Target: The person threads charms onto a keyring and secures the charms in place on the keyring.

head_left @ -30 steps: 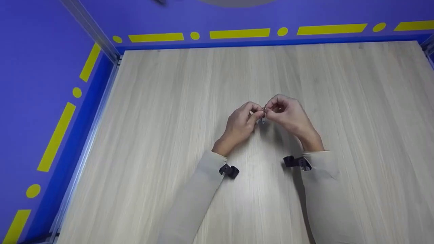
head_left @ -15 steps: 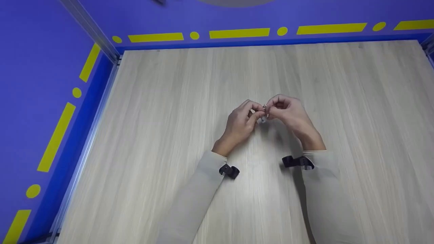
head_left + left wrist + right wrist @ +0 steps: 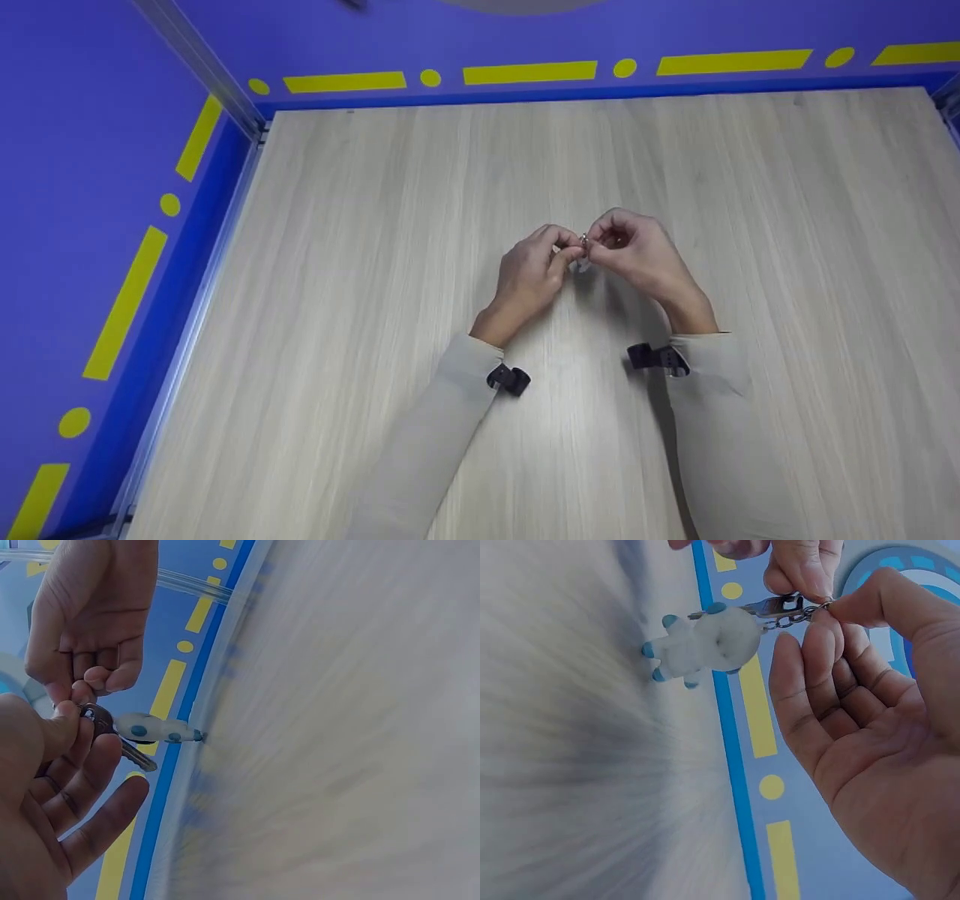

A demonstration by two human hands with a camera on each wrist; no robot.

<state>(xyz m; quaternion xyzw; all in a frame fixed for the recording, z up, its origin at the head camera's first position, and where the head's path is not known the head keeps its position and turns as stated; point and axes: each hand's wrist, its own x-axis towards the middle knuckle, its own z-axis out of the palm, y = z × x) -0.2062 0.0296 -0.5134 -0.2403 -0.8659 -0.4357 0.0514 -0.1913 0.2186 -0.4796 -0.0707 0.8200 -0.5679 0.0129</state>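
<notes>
A small white figurine charm with blue tips (image 3: 727,639) hangs from a short metal chain (image 3: 795,617) in the right wrist view. My right hand (image 3: 649,259) pinches the ring end of that chain between thumb and index finger. My left hand (image 3: 527,274) pinches a metal key (image 3: 138,757) by its head, close to the ring. The fingertips of both hands nearly meet, so the ring is partly hidden. Charm and key dangle side by side below the fingers in the left wrist view.
Both hands are above a light wood-grain table (image 3: 360,262). Blue walls with yellow dashes and dots (image 3: 529,73) stand along its back and left edges. Black wrist straps (image 3: 510,379) sit over both grey sleeves.
My right fingers shifted slightly down and back at the ring, and the charm swung a little. The left hand dipped slightly after rising; both grips remain.
</notes>
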